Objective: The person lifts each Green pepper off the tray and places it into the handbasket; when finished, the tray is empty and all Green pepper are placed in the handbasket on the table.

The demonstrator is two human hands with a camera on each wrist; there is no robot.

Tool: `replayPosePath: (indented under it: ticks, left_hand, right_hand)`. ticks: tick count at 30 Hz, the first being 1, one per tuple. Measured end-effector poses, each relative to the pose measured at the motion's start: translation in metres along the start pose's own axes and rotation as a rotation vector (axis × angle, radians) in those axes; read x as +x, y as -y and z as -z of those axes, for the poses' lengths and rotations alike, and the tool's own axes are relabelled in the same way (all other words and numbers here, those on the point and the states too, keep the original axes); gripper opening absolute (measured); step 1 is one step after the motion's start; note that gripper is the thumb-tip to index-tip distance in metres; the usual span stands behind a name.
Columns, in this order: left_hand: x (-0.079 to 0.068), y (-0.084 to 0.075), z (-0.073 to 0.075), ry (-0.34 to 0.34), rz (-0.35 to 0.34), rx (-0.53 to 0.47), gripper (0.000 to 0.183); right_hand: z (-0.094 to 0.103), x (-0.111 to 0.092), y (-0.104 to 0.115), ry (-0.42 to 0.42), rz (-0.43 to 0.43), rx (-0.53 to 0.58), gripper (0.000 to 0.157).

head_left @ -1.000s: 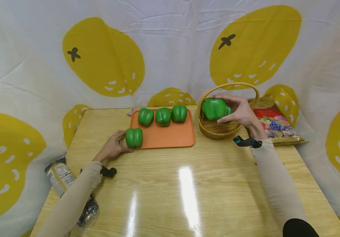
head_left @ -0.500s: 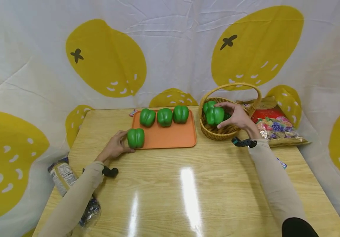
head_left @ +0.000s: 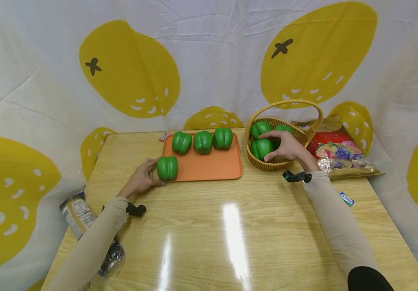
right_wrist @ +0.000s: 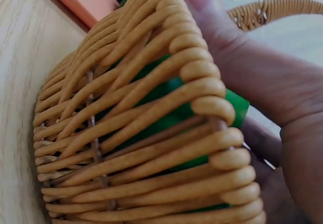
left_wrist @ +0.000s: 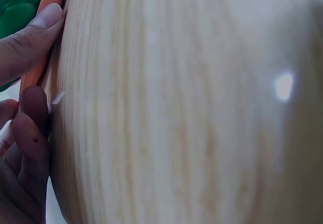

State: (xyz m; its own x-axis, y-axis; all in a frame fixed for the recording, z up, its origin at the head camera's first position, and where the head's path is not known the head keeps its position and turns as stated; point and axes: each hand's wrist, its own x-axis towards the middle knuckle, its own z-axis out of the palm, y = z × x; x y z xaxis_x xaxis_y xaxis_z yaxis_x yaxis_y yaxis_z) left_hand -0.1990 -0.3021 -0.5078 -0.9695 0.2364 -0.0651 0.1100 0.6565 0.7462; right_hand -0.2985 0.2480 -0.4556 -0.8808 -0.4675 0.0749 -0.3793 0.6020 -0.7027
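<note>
A glossy wood-grain worktop [head_left: 194, 230], two white streaks of light on it between the forearms, spreads beneath both hands; beyond them hangs a white cloth [head_left: 212, 52] printed with big yellow fruit. The right hand [head_left: 287, 146] grips a green pepper [head_left: 261, 149] inside the wicker basket [head_left: 265, 165]; two basket peppers [head_left: 260, 128] lie just past its fingers. The left hand [head_left: 144, 177] grips the near corner of the orange tray [head_left: 209, 167], thumb along the rim, with a corner pepper [head_left: 167, 168] at its fingers; whether they touch it cannot be told. Three row peppers [head_left: 203, 142] sit on the tray between the hands.

From the right wrist, basket weave covers most of the gripped pepper; the left wrist view cuts off its hand. Right of the right hand, the basket handle and forearm overlap a fruit-printed bag [head_left: 340, 151]. Nearer than the left hand, a sleeve [head_left: 88, 246] partly hides a gold-and-white package [head_left: 77, 212] and an indistinct dark wrapping [head_left: 113, 255].
</note>
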Motion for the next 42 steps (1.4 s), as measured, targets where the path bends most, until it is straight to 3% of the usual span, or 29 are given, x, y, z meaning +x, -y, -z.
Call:
replayPosePath:
  ticks: [4, 8, 12, 15, 18, 22, 26, 31, 37, 42]
  left_hand:
    - [0.0, 0.001, 0.0, -0.006, 0.004, 0.004, 0.102]
    - [0.0, 0.002, -0.001, 0.001, 0.007, 0.005, 0.103]
    - [-0.001, 0.001, -0.001, -0.005, 0.016, 0.001, 0.103]
    - [-0.002, 0.001, 0.0, -0.007, 0.01, 0.001, 0.103]
    - [-0.002, 0.0, 0.001, -0.005, 0.008, -0.004, 0.103]
    - [-0.003, 0.002, 0.002, -0.015, 0.005, -0.014, 0.103]
    - [-0.001, 0.002, -0.002, -0.029, -0.013, -0.019, 0.103]
    - [-0.001, 0.002, -0.008, -0.014, -0.018, -0.025, 0.102]
    - [-0.001, -0.002, -0.008, -0.014, 0.003, -0.032, 0.101]
    - [-0.004, 0.0, -0.002, -0.023, -0.007, 0.001, 0.1]
  right_hand:
    - [0.001, -0.001, 0.003, -0.014, -0.021, -0.041, 0.076]
    - [0.002, -0.004, 0.011, -0.087, -0.007, -0.031, 0.072]
    - [0.004, -0.006, 0.037, -0.186, 0.093, 0.109, 0.064]
    - [-0.002, -0.003, 0.068, -0.222, 0.252, 0.318, 0.058]
    - [-0.026, 0.008, 0.104, -0.161, 0.408, 0.524, 0.061]
    - [-0.091, 0.03, 0.145, 0.014, 0.502, 0.646, 0.073]
    - [-0.165, 0.051, 0.168, 0.103, 0.48, 0.561, 0.088]
    - [-0.227, 0.066, 0.174, 0.043, 0.392, 0.386, 0.102]
    - [-0.253, 0.074, 0.169, -0.086, 0.295, 0.245, 0.108]
    - [-0.261, 0.083, 0.173, -0.058, 0.309, 0.207, 0.1]
